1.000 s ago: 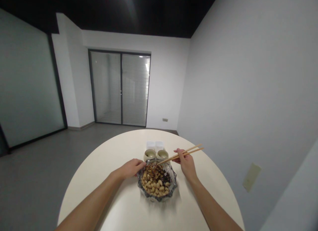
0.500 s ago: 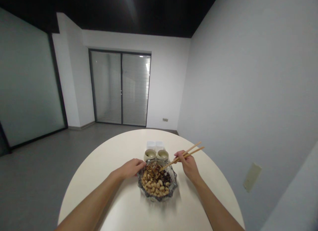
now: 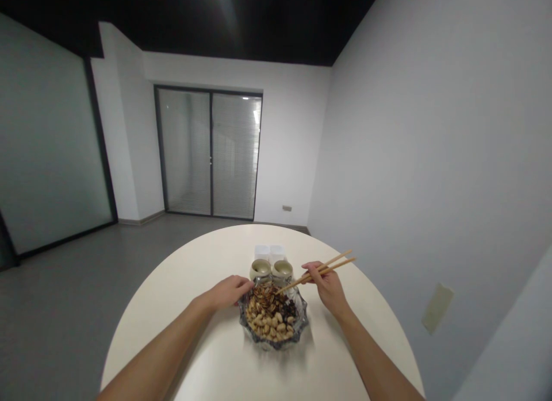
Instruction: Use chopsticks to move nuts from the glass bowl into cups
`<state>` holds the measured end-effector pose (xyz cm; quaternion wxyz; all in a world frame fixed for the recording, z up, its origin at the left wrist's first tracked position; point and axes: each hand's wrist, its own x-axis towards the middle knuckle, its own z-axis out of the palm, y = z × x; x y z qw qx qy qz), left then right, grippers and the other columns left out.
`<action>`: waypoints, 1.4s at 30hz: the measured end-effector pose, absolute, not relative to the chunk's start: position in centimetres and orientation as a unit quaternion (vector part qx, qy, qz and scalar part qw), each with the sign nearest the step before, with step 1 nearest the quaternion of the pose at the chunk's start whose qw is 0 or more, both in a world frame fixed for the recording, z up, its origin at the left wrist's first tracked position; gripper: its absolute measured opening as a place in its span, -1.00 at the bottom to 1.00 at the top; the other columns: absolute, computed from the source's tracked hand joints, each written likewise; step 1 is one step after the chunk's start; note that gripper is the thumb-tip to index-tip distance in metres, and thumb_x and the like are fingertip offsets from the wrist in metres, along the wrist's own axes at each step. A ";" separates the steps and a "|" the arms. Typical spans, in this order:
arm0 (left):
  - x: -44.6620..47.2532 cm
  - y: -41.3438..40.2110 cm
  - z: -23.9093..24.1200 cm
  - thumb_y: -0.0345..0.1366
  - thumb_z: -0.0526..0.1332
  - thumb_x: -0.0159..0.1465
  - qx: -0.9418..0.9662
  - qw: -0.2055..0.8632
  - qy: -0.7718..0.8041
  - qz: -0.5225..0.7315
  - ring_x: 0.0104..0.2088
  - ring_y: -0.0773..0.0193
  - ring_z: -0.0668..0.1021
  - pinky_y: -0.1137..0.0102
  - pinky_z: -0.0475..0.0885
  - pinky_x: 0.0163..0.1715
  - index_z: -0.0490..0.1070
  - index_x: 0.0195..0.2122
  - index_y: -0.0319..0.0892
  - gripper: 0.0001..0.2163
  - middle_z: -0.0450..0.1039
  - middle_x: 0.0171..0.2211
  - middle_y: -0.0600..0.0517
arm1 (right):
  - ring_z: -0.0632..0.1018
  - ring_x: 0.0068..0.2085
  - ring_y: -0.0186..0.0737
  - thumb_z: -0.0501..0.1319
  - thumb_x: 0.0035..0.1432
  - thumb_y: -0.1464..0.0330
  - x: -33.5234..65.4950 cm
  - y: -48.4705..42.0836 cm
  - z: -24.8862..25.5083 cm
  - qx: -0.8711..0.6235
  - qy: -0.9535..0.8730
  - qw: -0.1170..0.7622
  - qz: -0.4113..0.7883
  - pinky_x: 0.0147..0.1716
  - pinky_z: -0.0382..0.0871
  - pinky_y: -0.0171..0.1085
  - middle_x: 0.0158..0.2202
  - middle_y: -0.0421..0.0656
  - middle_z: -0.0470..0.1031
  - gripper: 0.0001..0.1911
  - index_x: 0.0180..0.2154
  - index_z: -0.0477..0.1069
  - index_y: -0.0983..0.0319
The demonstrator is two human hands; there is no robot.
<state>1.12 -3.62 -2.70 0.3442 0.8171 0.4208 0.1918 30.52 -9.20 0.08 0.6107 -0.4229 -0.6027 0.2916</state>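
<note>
A pair of wooden chopsticks (image 3: 331, 265) is held in my right hand (image 3: 324, 280), with the fingers closed around them. Their tips reach down over brown seeds (image 3: 268, 300) at the back of a scalloped glass bowl (image 3: 276, 344). My left hand (image 3: 233, 291) grips the bowl's left rim; its fingertips are partly hidden. Pale nuts (image 3: 273, 325) fill the front of the bowl, and small dark pieces (image 3: 291, 309) lie at its right side. Whether the tips pinch a seed is too small to tell.
Two small beige cups (image 3: 282, 268) stand side by side just behind the bowl. Beyond them are two white square containers (image 3: 269, 251). Everything rests on a round white table (image 3: 215, 361), with a wall (image 3: 431, 159) close on the right.
The chopsticks have shifted slightly, their back ends lower and their tips a little to the left over the seeds. My left hand and the bowl have stayed in place.
</note>
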 end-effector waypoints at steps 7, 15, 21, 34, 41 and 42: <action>1.2 -3.6 -2.6 0.14 -0.08 0.29 0.825 0.333 0.414 0.193 -0.48 0.27 0.42 0.44 0.27 -0.47 0.47 -0.37 -0.27 -0.44 0.43 -0.49 0.00 | 0.61 -0.45 -0.19 0.27 0.10 -0.02 30.4 -9.1 0.0 -0.413 -0.582 0.640 0.285 -0.40 0.58 -0.24 -0.48 -0.13 0.57 -0.56 -0.30 0.54 0.25; 1.1 -3.7 -2.6 0.16 -0.08 0.27 0.821 0.344 0.412 0.195 -0.47 0.27 0.42 0.45 0.28 -0.50 0.47 -0.36 -0.27 -0.43 0.44 -0.45 -0.01 | 0.61 -0.36 -0.14 0.24 0.17 0.05 28.5 -8.6 -0.6 -0.413 -0.559 0.683 0.226 -0.29 0.56 -0.17 -0.41 -0.11 0.59 -0.63 -0.29 0.54 0.23; 1.0 -3.4 -3.0 0.17 -0.10 0.27 0.823 0.340 0.411 0.195 -0.50 0.29 0.40 0.45 0.28 -0.51 0.47 -0.37 -0.27 -0.41 0.43 -0.49 0.00 | 0.61 -0.28 -0.10 0.22 0.20 0.11 26.8 -8.3 -0.9 -0.418 -0.587 0.669 0.184 -0.19 0.49 -0.14 -0.36 -0.11 0.61 -0.69 -0.32 0.57 0.20; 1.0 -3.6 -2.9 0.20 -0.09 0.26 0.817 0.349 0.417 0.192 -0.51 0.28 0.41 0.45 0.29 -0.54 0.50 -0.31 -0.29 -0.38 0.45 -0.46 -0.03 | 0.59 -0.22 -0.08 0.22 0.21 0.12 27.6 -8.1 -0.9 -0.414 -0.621 0.636 0.195 -0.13 0.45 -0.12 -0.31 -0.10 0.63 -0.70 -0.31 0.58 0.19; 1.0 -3.7 -2.7 0.17 -0.10 0.28 0.822 0.345 0.410 0.192 -0.49 0.28 0.42 0.46 0.29 -0.52 0.48 -0.35 -0.27 -0.41 0.44 -0.46 -0.02 | 0.57 -0.26 -0.09 0.25 0.18 0.12 28.4 -8.3 -1.0 -0.399 -0.636 0.631 0.196 -0.21 0.46 -0.16 -0.35 -0.11 0.61 -0.72 -0.33 0.57 0.19; 1.0 -3.7 -2.6 0.16 -0.09 0.28 0.824 0.340 0.410 0.193 -0.48 0.27 0.42 0.46 0.29 -0.51 0.48 -0.36 -0.27 -0.42 0.44 -0.46 -0.02 | 0.57 -0.27 -0.10 0.25 0.18 0.13 28.3 -8.4 -1.0 -0.397 -0.640 0.628 0.197 -0.22 0.46 -0.17 -0.36 -0.12 0.61 -0.72 -0.33 0.57 0.19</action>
